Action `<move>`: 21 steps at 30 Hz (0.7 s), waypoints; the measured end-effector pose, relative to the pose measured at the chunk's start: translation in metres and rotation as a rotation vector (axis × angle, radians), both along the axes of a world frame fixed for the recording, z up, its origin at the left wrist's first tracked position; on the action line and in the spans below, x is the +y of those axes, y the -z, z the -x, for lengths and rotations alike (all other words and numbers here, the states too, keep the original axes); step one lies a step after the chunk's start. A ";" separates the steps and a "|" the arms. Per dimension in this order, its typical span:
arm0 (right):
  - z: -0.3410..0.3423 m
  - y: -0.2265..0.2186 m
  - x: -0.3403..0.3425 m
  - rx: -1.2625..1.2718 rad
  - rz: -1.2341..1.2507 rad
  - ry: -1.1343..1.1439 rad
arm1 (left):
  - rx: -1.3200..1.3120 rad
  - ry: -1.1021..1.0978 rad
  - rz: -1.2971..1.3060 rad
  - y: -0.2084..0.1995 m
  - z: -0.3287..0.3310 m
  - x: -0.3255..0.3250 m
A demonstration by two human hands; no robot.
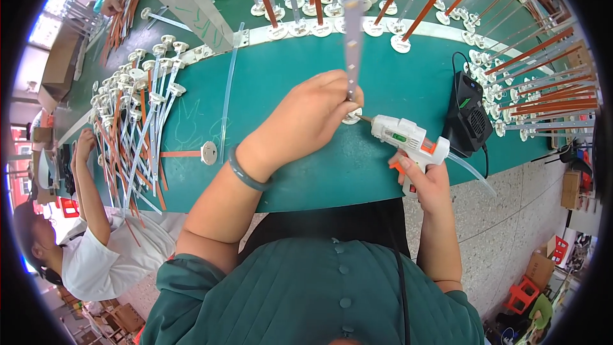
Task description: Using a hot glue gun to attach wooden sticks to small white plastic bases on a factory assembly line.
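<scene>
Near the middle of the green tabletop, my left hand (300,118) pinches the lower end of an upright, pale LED strip (352,45). A white round base (351,117) shows under its fingertips, at the foot of the strip. My right hand (426,185) is wrapped around the handle of a white and orange hot glue gun (401,134), with fingers at the orange trigger. The gun's nozzle points left and meets or nearly meets the base; I cannot tell which. A clear glue stick (472,172) sticks out of the gun's rear.
A black device with a cord (469,115) stands right of the gun. Upright strips on white bases line the back and right. At left lies a heap of strips (137,128), by a co-worker in a white shirt (102,262). A grey post (191,6) rises at back left.
</scene>
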State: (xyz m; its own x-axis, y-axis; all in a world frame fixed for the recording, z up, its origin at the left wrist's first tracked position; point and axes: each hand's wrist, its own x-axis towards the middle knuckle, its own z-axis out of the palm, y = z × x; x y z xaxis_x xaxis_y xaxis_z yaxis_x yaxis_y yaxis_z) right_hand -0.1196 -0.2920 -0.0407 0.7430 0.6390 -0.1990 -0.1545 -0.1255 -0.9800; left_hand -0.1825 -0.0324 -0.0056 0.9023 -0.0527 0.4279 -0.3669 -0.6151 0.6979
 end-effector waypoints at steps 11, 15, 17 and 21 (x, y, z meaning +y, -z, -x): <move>-0.001 -0.005 0.000 0.003 0.048 -0.027 | -0.045 -0.065 0.030 0.000 0.001 -0.009; -0.002 -0.006 0.003 0.014 0.112 0.014 | -0.062 -0.062 0.012 0.002 -0.004 -0.010; -0.001 -0.008 0.005 0.021 0.126 0.023 | -0.056 -0.063 0.016 0.003 -0.004 -0.012; 0.002 -0.010 0.009 -0.032 0.133 0.034 | -0.080 -0.061 0.011 0.005 -0.005 -0.011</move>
State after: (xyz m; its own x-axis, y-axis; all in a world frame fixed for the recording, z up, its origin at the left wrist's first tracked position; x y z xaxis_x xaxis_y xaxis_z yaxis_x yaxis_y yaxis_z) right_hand -0.1215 -0.2829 -0.0305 0.7712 0.5828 -0.2560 -0.1293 -0.2504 -0.9595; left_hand -0.1772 -0.0438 -0.0101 0.8664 0.0065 0.4992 -0.3840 -0.6305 0.6746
